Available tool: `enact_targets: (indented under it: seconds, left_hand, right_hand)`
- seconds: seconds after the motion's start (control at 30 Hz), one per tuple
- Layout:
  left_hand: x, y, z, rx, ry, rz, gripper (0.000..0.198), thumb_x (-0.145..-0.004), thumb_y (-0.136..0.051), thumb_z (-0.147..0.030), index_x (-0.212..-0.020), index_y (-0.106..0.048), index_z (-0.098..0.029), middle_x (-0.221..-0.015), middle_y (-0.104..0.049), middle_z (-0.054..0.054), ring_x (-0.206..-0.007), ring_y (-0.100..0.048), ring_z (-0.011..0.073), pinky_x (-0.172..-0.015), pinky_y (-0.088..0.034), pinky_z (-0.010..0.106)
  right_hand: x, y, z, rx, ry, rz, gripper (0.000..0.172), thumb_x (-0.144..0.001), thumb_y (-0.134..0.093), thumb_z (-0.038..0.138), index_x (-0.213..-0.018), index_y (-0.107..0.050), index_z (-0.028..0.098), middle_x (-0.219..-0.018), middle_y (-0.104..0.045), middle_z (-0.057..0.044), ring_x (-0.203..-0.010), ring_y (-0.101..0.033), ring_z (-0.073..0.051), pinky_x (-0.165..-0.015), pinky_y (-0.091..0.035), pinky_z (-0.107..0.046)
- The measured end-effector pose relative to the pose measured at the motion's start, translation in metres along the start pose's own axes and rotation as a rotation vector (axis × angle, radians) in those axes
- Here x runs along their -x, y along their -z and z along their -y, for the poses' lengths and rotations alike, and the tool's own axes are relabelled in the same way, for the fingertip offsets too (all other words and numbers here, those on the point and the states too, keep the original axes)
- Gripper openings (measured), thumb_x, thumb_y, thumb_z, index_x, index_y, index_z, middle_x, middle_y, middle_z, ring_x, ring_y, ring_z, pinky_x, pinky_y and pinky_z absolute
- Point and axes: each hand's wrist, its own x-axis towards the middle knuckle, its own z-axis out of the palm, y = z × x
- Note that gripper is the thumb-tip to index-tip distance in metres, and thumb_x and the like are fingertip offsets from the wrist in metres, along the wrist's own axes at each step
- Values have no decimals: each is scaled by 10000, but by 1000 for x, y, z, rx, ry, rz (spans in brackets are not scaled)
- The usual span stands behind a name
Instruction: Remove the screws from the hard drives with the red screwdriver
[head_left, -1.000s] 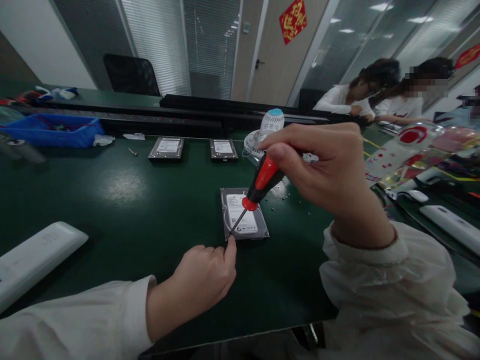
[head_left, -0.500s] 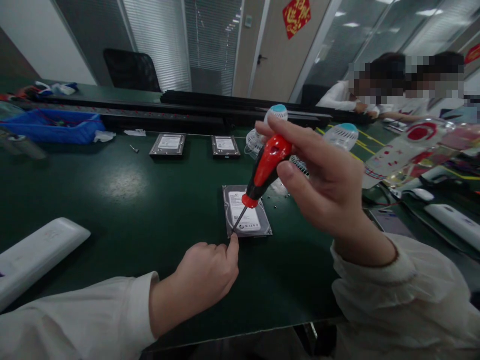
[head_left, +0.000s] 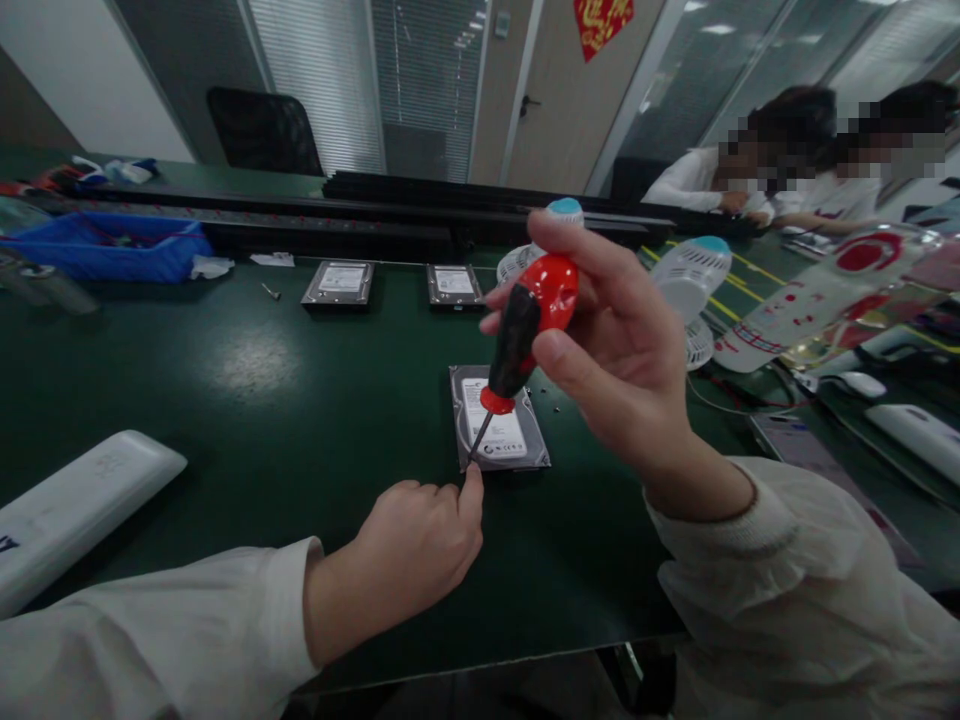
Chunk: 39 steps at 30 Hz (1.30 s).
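Note:
A red-and-black screwdriver [head_left: 517,338] slants down in my right hand [head_left: 626,360], its handle between thumb and fingers. Its thin tip meets the near left corner of a hard drive [head_left: 534,440] lying label up on the green table. My left hand [head_left: 420,545] is mostly closed, its index finger stretched to that same corner, touching the drive's edge beside the tip. The curled fingers' undersides and the thumb are hidden, so I cannot see whether they hold anything. Several small screws [head_left: 556,408] lie right of the drive, partly behind my right hand.
Farther back lie two hard drives [head_left: 339,283] [head_left: 454,285]. A blue bin [head_left: 112,250] stands far left, a long white device [head_left: 90,510] at near left. White fans [head_left: 686,280], a clear bottle [head_left: 825,290] and a phone [head_left: 795,445] are at right. Two people sit beyond.
My right hand has turned with the screwdriver, so more of the handle's black side shows; its tip stays at the drive's corner. My left hand keeps its place there. The view has shifted slightly.

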Motion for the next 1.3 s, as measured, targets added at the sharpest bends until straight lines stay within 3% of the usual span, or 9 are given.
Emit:
enact_targets:
  seconds: [0.1,0.27,0.43,0.6,0.8,1.0,1.17,1.3]
  left_hand:
    - [0,0,-1,-12,-3,-4,431,-953,-440,-226,-1285,-604,-6,-730,-716,96,-538,-662,214,-459,-497,335]
    - [0,0,-1,-23,0,-23,424,-942,-448,-219,-1262,-616,3,-719,-715,96,-518,-655,216,-440,-496,340]
    - [-1,-1,-2,-26,-3,-26,413,-936,-467,-218,-1257,-619,-8,-732,-721,95,-537,-664,211,-455,-504,331]
    - [-1,0,-1,-33,-10,-30,408,-937,-471,-215,-1250,-619,1,-724,-716,97,-527,-660,212,-457,-509,335]
    - [-1,3,-1,-15,-12,-10,402,-939,-465,-204,-1244,-623,5,-725,-717,94,-535,-663,217,-458,-517,344]
    - [-2,3,0,-12,-11,-32,402,-935,-472,-197,-1243,-622,13,-737,-721,102,-540,-666,220,-458,-521,346]
    - [-2,5,-1,-25,-24,-40,381,-914,-505,-191,-1208,-650,4,-705,-718,97,-517,-661,219,-445,-510,333]
    - [-2,5,-1,-35,-21,-50,369,-918,-500,-186,-1197,-659,-5,-701,-719,96,-509,-659,215,-445,-503,323]
  right_hand:
    - [-1,0,-2,96,26,-69,481,-822,-728,383,-1271,-582,293,-1303,-618,-27,-1096,-652,-202,-951,-603,-398]
    - [-2,2,-2,-4,-24,23,515,-893,-625,428,-1375,-502,293,-1303,-618,-43,-1146,-640,-217,-1005,-577,-438]
    - [-1,3,-2,97,-12,-63,498,-827,-724,399,-1285,-555,303,-1323,-596,-27,-1128,-638,-208,-960,-601,-411]
    - [-1,3,-1,-8,3,50,496,-915,-600,388,-1388,-493,282,-1367,-573,-60,-1213,-611,-229,-1042,-552,-447]
    - [0,4,-2,153,79,-55,471,-828,-719,390,-1267,-572,298,-1327,-590,-33,-1105,-643,-201,-920,-613,-385]
    - [-1,1,-4,51,50,-6,473,-907,-583,418,-1356,-522,282,-1343,-590,-58,-1235,-595,-235,-994,-585,-416]
    - [-1,4,-6,162,96,-56,450,-854,-668,406,-1275,-563,286,-1336,-584,-44,-1116,-639,-207,-882,-619,-367]
    - [0,4,-7,114,95,-2,470,-890,-599,430,-1335,-526,297,-1382,-559,-36,-1126,-634,-199,-907,-604,-360]
